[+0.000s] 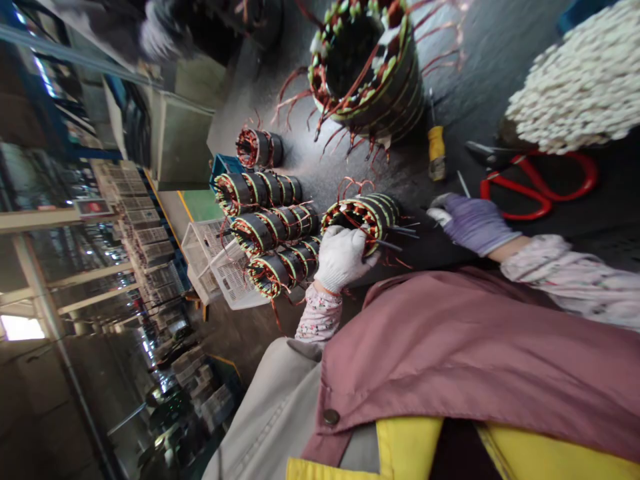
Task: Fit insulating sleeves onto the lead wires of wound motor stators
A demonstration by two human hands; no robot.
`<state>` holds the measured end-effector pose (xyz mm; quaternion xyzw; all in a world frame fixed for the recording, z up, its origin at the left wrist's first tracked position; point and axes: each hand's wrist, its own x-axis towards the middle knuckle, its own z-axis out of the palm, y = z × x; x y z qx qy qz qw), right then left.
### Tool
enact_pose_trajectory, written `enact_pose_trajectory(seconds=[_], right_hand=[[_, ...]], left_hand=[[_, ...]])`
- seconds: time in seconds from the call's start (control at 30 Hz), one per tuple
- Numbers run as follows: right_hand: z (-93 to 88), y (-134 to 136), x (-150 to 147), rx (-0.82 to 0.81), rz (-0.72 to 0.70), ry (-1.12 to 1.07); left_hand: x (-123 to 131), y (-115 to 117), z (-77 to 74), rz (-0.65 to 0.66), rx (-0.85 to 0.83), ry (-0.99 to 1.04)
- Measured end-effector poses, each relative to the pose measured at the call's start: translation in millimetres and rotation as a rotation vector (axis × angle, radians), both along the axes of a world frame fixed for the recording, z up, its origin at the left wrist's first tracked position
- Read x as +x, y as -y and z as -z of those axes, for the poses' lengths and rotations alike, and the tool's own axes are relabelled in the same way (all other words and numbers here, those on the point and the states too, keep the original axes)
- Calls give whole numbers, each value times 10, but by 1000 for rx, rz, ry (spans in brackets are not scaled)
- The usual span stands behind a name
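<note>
My left hand (341,259), in a white knit glove, was clamped over the near end of a wound motor stator (361,218), fingers curled across its rim and among the copper windings. The stator lay on its side on the dark work surface, its long axis running across in front of me from my left hand toward my right. My left hand was on it and the nearer of the two; the stator's far end pointed toward my right hand (473,223), in a purple glove, which lay just beyond it. That hand was half curled, with the fingers narrowed; whether they pinched anything, I could not tell. Thin dark metal rods (395,231) stuck out of the stator toward it, and red lead wires (355,187) looped from the stator's top.

Ahead of my right hand lay red-handled scissors (530,187) and a yellow-handled screwdriver (437,150). Farther ahead of both hands stood a much larger wound stator (365,73), trailing red leads, and beyond my right hand sat a heap of small white pieces (565,87). Beyond my left hand, more small stators (273,233) lay in rows, beside a white plastic crate (225,267). My pink sleeves (320,313) ran back from both gloves.
</note>
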<state>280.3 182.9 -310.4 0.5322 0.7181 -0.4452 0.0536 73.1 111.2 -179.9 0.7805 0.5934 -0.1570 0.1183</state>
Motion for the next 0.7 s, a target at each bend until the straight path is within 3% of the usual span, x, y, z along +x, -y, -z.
enact_pose_trajectory(seconds=[0.17,0.3,0.47,0.7], right_hand=[[-120,198,97,-134,113,-30],[-93,152,-25,-153,163,-87],[-21,23,-169,-177,126,-193],[-13,44,-373,-152,87,-285]], left_hand=[[0,-6,-3,0,7,12],[-2,-6,9,3,8,10],[-13,17,21,14,18,13],[-75,8,27,-25,-23,-20]])
